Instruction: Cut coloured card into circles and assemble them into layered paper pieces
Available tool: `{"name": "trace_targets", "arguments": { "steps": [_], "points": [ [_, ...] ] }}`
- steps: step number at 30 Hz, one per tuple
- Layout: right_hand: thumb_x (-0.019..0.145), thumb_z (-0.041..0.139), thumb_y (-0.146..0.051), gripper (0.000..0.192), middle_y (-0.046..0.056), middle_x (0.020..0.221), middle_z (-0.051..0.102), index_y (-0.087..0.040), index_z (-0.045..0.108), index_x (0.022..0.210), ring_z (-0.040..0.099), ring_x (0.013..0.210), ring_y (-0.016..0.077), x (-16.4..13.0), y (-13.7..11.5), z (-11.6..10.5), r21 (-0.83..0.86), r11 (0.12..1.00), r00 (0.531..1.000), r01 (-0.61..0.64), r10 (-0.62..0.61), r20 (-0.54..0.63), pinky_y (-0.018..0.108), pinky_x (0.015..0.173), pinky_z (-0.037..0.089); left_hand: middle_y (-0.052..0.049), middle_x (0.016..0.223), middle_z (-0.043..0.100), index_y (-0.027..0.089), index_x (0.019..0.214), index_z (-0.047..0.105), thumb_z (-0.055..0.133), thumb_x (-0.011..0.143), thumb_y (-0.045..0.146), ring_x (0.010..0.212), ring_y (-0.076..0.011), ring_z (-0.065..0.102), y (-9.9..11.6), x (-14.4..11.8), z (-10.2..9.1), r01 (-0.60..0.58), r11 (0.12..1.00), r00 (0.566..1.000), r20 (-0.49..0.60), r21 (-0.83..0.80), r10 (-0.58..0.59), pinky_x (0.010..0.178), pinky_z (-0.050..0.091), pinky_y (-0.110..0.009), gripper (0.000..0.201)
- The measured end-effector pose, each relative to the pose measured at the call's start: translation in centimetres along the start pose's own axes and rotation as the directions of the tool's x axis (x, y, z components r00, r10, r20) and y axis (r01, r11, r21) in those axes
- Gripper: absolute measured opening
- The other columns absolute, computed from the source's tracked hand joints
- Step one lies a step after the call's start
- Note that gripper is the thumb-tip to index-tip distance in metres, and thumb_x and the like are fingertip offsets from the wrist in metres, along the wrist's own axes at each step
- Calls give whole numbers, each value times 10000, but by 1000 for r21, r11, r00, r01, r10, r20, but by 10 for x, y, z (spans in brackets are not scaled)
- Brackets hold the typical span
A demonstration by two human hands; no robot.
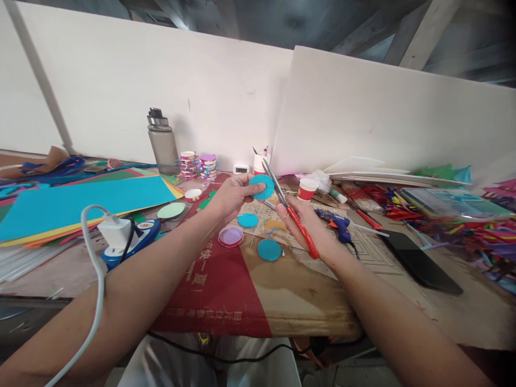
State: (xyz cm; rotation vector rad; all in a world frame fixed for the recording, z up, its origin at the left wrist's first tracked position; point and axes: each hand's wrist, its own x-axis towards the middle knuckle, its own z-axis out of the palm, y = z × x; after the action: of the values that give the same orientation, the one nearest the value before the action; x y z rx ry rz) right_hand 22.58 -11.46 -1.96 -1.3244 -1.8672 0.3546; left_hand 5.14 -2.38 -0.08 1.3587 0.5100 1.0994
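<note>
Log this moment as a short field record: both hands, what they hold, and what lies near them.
left hand: holds blue paper disc by its edge
right hand: grips red-handled scissors, blades at the disc
below hands: two blue discs, purple lid on cardboard
right of hands: blue glue gun, black phone
left: coloured paper sheets

Your left hand (230, 197) pinches a teal paper disc (262, 186) above the cluttered worktop (306, 290), while your right hand (303, 223) grips red-handled scissors (291, 215), their blades parted and pointing up beside the disc's edge. Two more teal discs (269, 250) lie on the cardboard below, near a round lid with a purple centre (230, 236). A grey water bottle (162, 142) stands at the back wall, a blue glue gun (342, 226) just right of your wrist.
</note>
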Motion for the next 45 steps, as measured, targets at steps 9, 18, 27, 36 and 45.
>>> {"name": "trace_targets", "arguments": {
  "steps": [9,18,27,36,45],
  "points": [
    [946,429,-513,304,-16,662,478,-223,472,867,435,617,148,0,1,0,9,1000,1000,-9,9,24,280,575,340,-37,705,688,157,726,712,860,608,324,617,-119,586,0,1,-4,-18,997,999,32,80,15,587,421,-239,252],
    [948,427,-545,325,-36,645,430,-232,446,863,388,563,127,-2,1,2,77,997,999,-16,13,35,270,530,306,-46,715,691,140,731,712,869,592,305,599,-112,586,0,2,-3,6,999,999,48,34,-7,576,417,-235,267],
    [935,445,-558,362,-36,619,412,-232,407,782,377,546,124,-2,-1,0,48,999,999,-17,15,33,264,514,299,-37,688,668,142,705,706,867,585,287,601,-114,570,6,1,-6,22,998,998,59,67,-26,571,414,-237,249],
    [940,438,-527,360,-23,630,435,-227,402,744,392,616,139,-1,0,0,-34,999,999,37,-36,24,266,569,297,-56,663,667,129,689,715,862,582,268,564,-117,563,16,4,-16,33,988,991,124,149,-52,543,388,-246,229],
    [935,467,-523,403,-46,615,383,-217,348,701,334,594,107,-2,5,3,-98,992,996,81,-77,35,247,559,245,-34,730,687,136,800,739,840,597,261,632,-106,578,27,6,-29,118,961,967,191,252,-169,600,426,-226,259]
  ]
}}
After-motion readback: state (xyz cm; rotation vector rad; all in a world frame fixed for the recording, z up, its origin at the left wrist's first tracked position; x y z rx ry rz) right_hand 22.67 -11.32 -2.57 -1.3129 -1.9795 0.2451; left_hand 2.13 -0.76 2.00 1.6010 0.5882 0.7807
